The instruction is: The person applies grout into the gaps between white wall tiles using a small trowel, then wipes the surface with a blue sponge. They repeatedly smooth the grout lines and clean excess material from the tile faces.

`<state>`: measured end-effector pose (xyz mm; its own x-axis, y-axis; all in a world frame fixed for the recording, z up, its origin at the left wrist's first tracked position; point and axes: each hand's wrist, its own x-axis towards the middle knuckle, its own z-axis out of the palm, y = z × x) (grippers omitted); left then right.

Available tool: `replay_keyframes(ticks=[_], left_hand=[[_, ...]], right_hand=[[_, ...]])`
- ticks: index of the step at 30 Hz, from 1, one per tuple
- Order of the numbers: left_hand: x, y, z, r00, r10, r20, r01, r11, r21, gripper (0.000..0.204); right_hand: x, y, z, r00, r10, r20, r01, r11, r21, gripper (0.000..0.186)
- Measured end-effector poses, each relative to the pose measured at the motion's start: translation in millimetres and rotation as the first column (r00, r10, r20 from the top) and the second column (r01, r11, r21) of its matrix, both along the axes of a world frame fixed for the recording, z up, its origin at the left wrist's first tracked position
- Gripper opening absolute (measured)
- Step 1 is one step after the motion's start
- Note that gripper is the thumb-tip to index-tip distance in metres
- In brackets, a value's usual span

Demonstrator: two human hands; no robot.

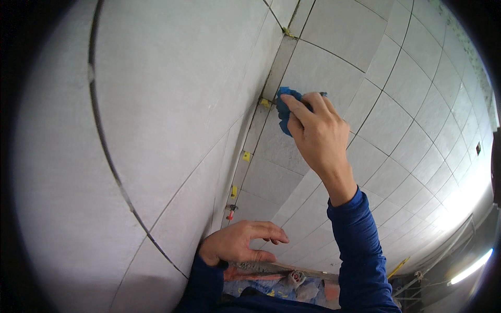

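My right hand [319, 125] is closed on a blue cloth [285, 110], its fingers pressing the cloth to the tiled wall [334, 57] close to the inner corner. Parts of the cloth are hidden under the fingers. Lower down, my left hand [244, 241] holds nothing; its fingers and thumb stretch apart in front of the wall, near the corner's lower end. Yellow tile spacers [246, 156] sit in the joints along the narrow corner strip, one of them right beside the cloth. Below them a small red-tipped piece [230, 214] sticks out above my left hand.
Large pale tiles cover the adjoining wall [167, 78] on the left, crossed by dark joints. Below lie blue sheeting [250, 287] and a rolled-up bundle [296, 279]. At lower right are metal scaffold bars [419, 276] and a lit tube lamp [471, 267].
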<state>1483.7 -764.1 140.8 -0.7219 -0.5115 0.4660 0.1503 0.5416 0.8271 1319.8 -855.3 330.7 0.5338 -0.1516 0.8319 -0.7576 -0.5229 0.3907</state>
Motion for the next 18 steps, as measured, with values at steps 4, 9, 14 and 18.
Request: replay_keyframes(ticks=[4,9,14,18], left_hand=[[0,1,0,0.997,0.072,-0.012,-0.073,0.996,-0.045,0.049],[1,4,1,0.993,0.108,0.044,-0.108,0.994,-0.003,0.049],[2,8,4,0.983,0.181,0.036,-0.177,0.980,-0.089,0.049],[1,12,7,0.975,0.221,0.040,-0.216,0.972,-0.090,0.049]], right_hand=[[11,-11,6,0.987,-0.063,-0.149,0.059,0.998,-0.030,0.030],[18,-22,7,0.929,-0.188,-0.318,0.190,0.981,-0.025,0.027],[21,-19,3,0.921,-0.197,-0.336,0.220,0.975,0.031,0.024],[17,-15,1,0.901,-0.239,-0.363,0.282,0.957,0.070,0.021]])
